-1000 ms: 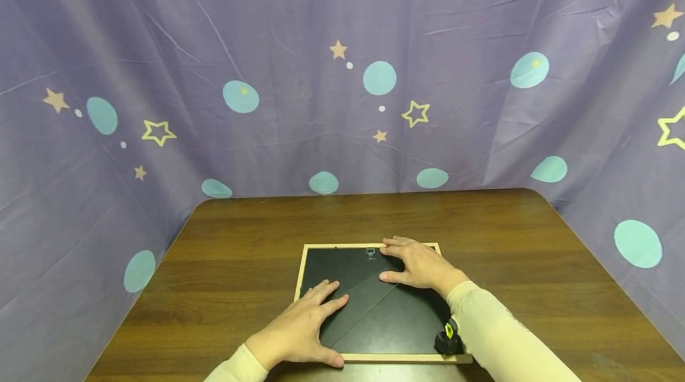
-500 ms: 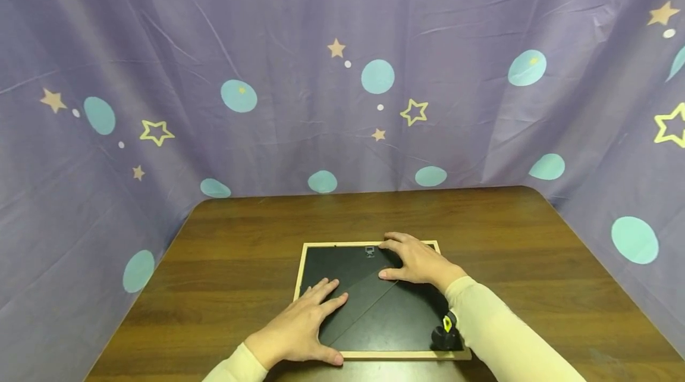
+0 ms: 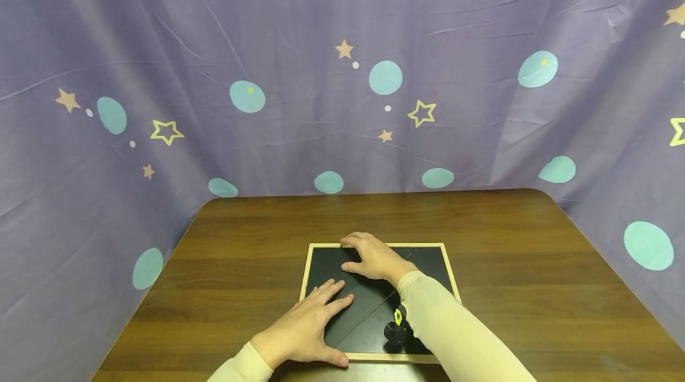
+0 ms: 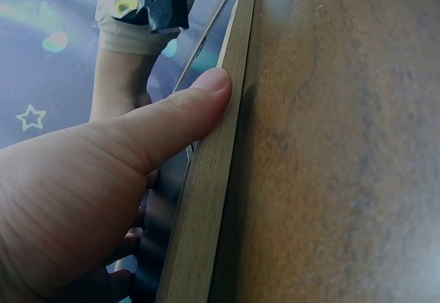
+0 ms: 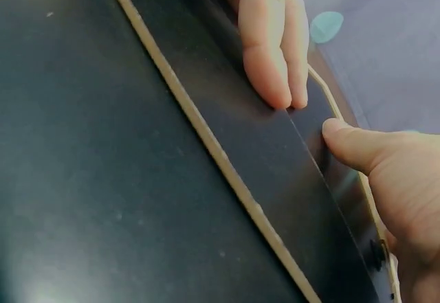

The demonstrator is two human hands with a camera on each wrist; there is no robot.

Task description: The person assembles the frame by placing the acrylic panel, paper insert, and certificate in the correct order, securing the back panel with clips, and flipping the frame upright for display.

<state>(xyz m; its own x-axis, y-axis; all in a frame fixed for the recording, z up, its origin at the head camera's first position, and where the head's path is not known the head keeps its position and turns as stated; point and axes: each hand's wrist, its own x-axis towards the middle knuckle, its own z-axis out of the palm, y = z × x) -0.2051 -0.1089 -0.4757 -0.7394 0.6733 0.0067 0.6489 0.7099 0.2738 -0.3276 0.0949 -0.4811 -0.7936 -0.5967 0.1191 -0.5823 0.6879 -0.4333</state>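
Note:
A picture frame with a pale wooden rim [image 3: 385, 358] and black backing [image 3: 337, 325] lies back side up before me. My left hand [image 3: 302, 328] is spread over its left part, the thumb [image 4: 182, 114] against the near rim in the left wrist view. At the far edge, my right hand [image 3: 377, 260] has its fingertips on the rim and its thumb stretched over the backing, covering the metal hanger. In the right wrist view, a small dark tab [image 5: 379, 253] sits at the rim beside the right hand [image 5: 412, 186]. A raised strip edge [image 5: 213, 148] crosses the backing diagonally.
The brown wooden table [image 3: 251, 251] spreads around the frame. Behind it and to the sides hangs a purple curtain [image 3: 299, 132] with stars and dots. A black device [image 3: 395, 332] with a yellow mark is worn at the right wrist.
My right hand has slid left along the far edge of the frame, uncovering the far right corner and covering the hanger. The left hand has stayed in place on the frame.

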